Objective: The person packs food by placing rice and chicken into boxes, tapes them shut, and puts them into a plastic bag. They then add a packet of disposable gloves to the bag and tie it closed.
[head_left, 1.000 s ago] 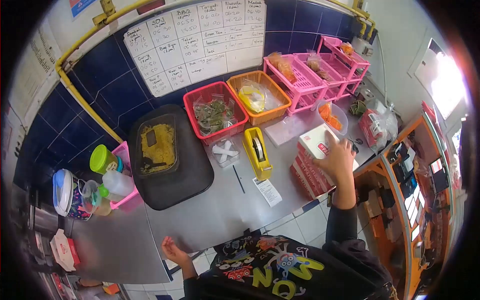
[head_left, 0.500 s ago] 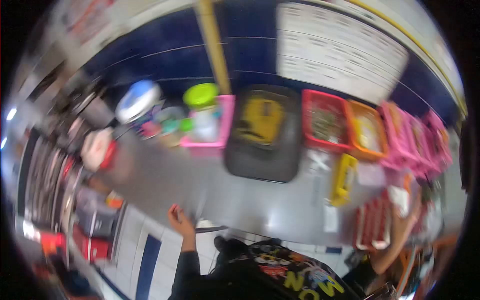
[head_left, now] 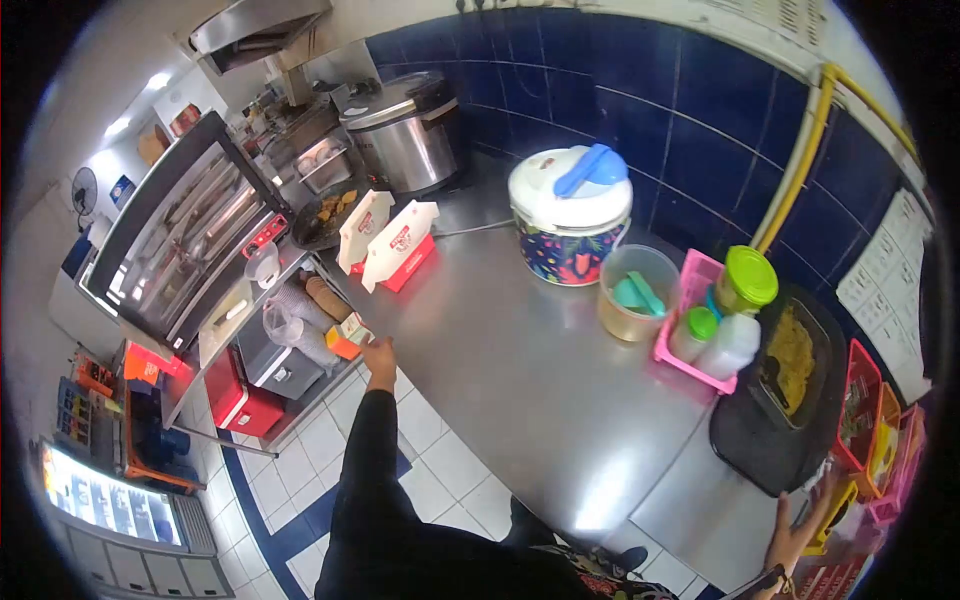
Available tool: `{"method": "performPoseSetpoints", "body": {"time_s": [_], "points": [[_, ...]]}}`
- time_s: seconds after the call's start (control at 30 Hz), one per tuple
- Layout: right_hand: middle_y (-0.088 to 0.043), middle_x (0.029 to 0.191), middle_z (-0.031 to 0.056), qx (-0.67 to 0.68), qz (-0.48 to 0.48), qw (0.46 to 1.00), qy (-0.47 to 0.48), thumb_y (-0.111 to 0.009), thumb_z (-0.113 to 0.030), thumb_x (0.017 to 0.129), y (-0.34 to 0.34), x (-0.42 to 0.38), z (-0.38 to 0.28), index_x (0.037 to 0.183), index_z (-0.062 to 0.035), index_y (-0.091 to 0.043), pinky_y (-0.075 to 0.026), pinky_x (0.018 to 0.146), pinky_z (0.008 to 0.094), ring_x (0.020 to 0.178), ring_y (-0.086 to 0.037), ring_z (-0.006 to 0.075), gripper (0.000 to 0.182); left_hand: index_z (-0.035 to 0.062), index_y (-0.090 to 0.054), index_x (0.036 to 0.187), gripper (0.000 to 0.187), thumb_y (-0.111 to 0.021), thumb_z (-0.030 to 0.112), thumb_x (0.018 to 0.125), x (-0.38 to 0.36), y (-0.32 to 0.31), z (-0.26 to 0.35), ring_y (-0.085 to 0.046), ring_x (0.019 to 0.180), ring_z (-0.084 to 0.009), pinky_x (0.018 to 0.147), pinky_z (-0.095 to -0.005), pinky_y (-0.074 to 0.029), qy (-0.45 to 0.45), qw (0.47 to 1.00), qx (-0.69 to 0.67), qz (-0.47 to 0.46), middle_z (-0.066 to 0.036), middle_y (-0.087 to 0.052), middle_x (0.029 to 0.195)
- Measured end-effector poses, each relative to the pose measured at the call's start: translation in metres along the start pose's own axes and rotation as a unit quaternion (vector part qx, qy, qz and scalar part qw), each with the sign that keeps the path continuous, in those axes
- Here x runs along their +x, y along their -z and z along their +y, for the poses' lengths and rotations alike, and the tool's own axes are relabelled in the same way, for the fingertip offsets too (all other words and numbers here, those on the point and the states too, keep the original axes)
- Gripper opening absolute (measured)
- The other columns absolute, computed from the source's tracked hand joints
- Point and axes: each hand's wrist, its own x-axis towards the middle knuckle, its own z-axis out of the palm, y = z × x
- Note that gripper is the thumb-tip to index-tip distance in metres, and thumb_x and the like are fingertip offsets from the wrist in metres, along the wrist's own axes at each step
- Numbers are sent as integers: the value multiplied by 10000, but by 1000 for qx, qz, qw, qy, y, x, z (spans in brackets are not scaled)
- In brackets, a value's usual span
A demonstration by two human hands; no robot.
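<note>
My left hand (head_left: 378,362) reaches past the counter's left edge, fingers stretched toward a small orange-and-white box (head_left: 346,337) by the shelf below. Fingertips overlap the box's edge in this view, and nothing shows in the palm. At the lower right, my right hand (head_left: 792,538) has its fingers spread over the counter, holding nothing visible. Close beside it is a yellow item (head_left: 836,517), and beyond the fingers lies a black tray (head_left: 735,445) bearing a pan of yellow food (head_left: 790,365). Two red-and-white cartons (head_left: 405,250) stand upright on the counter's far left.
A patterned pot with a white lid (head_left: 575,215), a tub with a teal scoop (head_left: 635,293) and a pink basket of bottles (head_left: 700,370) line the tiled wall. Red and orange baskets (head_left: 858,400) stand right. A steel cooker (head_left: 400,135) and glass display warmer (head_left: 190,220) are left.
The view has swung left, bringing the cartons, cooker and display warmer into clear sight. My left hand has come close to the orange-and-white box; my right hand has moved away from the striped carton.
</note>
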Motion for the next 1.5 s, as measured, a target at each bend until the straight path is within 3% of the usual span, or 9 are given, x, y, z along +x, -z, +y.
{"method": "performPoseSetpoints", "body": {"time_s": [0.23, 0.63, 0.73, 0.8, 0.87, 1.0, 1.3, 1.4, 1.5], "points": [[-394, 1405, 118, 71, -135, 988, -30, -659, 36, 720, -115, 5, -127, 1380, -40, -377, -317, 1073, 405, 1297, -375, 267, 722, 42, -449, 1338, 689, -748, 229, 747, 102, -35, 91, -556, 1070, -338, 862, -424, -461, -412, 899, 144, -17, -196, -564, 1171], [-513, 1209, 136, 213, -446, 866, 74, -778, -172, 727, -353, 24, -289, 1327, -63, -458, -484, 815, 372, 977, -583, 247, 688, 32, -625, 1093, 286, -598, 187, 855, -9, -77, 119, -614, 920, -362, 830, -415, -481, -437, 876, 89, -184, -183, -654, 952], [-499, 1240, 153, 217, -444, 868, 40, -782, -252, 737, -396, 23, -323, 1354, -68, -432, -501, 788, 384, 984, -591, 262, 733, 41, -608, 1102, 336, -636, 247, 838, -48, -64, 132, -609, 876, -341, 813, -408, -479, -303, 893, 47, -330, -151, -643, 917], [-486, 1270, 164, 204, -432, 879, 10, -777, -296, 747, -419, 25, -331, 1369, -69, -415, -509, 777, 386, 973, -601, 270, 755, 60, -581, 1136, 408, -669, 298, 817, -52, -45, 154, -605, 871, -303, 822, -425, -465, -471, 779, 48, -411, -107, -632, 928], [-570, 1191, 172, 163, -372, 912, 50, -749, -279, 770, -437, 29, -330, 1333, -80, -456, -521, 728, 378, 906, -632, 280, 666, 44, -514, 1236, 532, -694, 295, 802, -14, -35, 156, -546, 1047, -311, 937, -448, -397, -491, 828, 57, -265, -130, -583, 1102], [-643, 994, 227, 102, -378, 916, 87, -678, -214, 807, -430, 39, -324, 1220, -49, -556, -522, 707, 400, 825, -649, 361, 461, -48, -303, 1393, 820, -730, 318, 795, 127, -42, 135, -354, 1303, -340, 1092, -416, -258, -296, 953, 60, 24, -229, -379, 1380], [-623, 835, 254, 59, -373, 922, 83, -588, -72, 827, -360, 53, -267, 1053, -21, -640, -498, 683, 454, 790, -610, 435, 238, -7, -548, 1252, 442, -623, 146, 843, 189, -53, 110, -577, 1073, -366, 973, -384, -415, -158, 951, 243, -107, -239, -625, 1084], [-630, 853, 222, 36, -378, 921, 82, -586, -89, 824, -327, 55, -233, 1080, -64, -633, -498, 682, 446, 775, -617, 402, 262, -8, -546, 1243, 425, -589, 90, 831, 156, -69, 97, -589, 1000, -378, 870, -405, -459, -454, 857, 232, -74, -250, -615, 1066], [-621, 770, 244, -7, -365, 927, 84, -607, -90, 822, -284, 62, -200, 989, -13, -664, -495, 620, 418, 697, -626, 393, 192, -18, -579, 1147, 354, -580, 57, 801, 75, -79, 119, -588, 795, -345, 701, -404, -472, -411, 869, 233, -146, -171, -622, 916]]}}
